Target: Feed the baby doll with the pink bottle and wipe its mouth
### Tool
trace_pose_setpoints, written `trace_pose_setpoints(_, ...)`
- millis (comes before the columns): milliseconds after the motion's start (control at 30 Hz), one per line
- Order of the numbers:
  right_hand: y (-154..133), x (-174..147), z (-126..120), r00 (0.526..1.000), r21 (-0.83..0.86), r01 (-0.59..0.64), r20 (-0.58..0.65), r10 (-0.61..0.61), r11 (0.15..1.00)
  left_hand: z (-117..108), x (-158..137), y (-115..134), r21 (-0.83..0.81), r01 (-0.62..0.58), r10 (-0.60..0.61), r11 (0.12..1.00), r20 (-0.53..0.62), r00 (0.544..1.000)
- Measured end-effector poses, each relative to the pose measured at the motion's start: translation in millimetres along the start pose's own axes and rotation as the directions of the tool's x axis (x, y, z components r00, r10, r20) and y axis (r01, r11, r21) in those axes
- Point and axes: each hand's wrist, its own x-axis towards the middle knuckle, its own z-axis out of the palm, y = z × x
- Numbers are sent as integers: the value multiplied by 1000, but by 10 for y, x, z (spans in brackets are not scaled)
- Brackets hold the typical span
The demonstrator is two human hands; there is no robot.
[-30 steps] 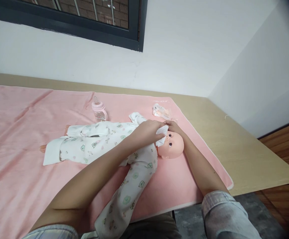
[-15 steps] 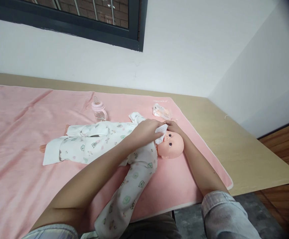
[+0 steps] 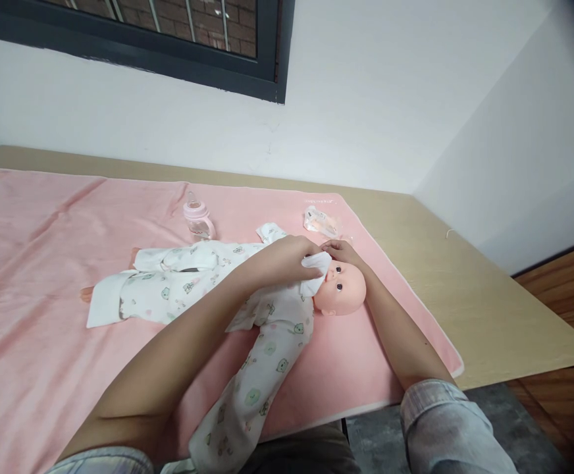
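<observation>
A baby doll [image 3: 349,289] lies on its back on a pink blanket, head to the right, dressed in a white printed outfit [image 3: 237,260]. My left hand [image 3: 291,258] is closed on a white cloth or tissue [image 3: 316,273], which lies against the doll's mouth and chin. Curled round the far side of the doll's head is my right hand [image 3: 342,251]. Its fingers reach close to the upper edge of the cloth, and the doll's head partly hides them. One long sleeve [image 3: 267,368] of the outfit stretches toward me.
A pink-topped baby bottle [image 3: 198,219] stands beyond the doll's legs. A clear plastic packet [image 3: 321,222] lies beyond its head. The pink blanket [image 3: 35,263] covers much of the wooden table [image 3: 465,283], which meets a white wall below a dark-framed window [image 3: 267,66].
My left hand has drawn the cloth slightly left and down, from the doll's mouth toward its chin and neck. My right hand stays at the head, with its fingers shifted slightly.
</observation>
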Motion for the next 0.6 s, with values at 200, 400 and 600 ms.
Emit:
trace_pose_setpoints(200, 94, 72, -28, 999, 15, 31, 23, -31, 999, 121, 40, -24, 50, -33, 32, 998, 13, 999)
trace_pose_setpoints(400, 104, 82, -28, 999, 16, 41, 7, -42, 999, 170, 51, -63, 98, -57, 58, 994, -12, 998)
trace_pose_setpoints(600, 112, 96, -31, 999, 12, 28, 16, -28, 1000, 121, 31, 9, 115, -7, 7, 993, -4, 1000)
